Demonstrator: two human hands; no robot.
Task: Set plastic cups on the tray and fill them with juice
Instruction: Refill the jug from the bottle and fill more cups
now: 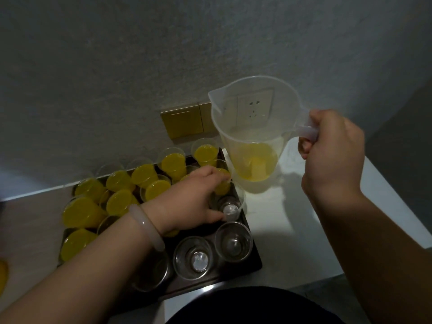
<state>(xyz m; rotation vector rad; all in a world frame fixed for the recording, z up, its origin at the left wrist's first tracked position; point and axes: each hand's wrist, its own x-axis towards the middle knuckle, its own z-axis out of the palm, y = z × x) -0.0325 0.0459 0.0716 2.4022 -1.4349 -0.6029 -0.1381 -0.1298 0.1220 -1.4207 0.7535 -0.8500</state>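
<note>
A dark tray on a white counter holds several clear plastic cups filled with yellow juice across its back and left. Three empty cups stand along its front, among them one at the front right and one in the front middle. My left hand reaches over the tray, its thumb and fingers round an empty cup near the tray's right edge. My right hand grips the handle of a clear plastic jug, held upright beside the tray with a little juice in its bottom.
The white counter runs right of the tray and ends at an edge on the far right. A grey wall behind carries a gold switch plate and a socket. A dark round shape fills the bottom centre. Something orange shows at the left edge.
</note>
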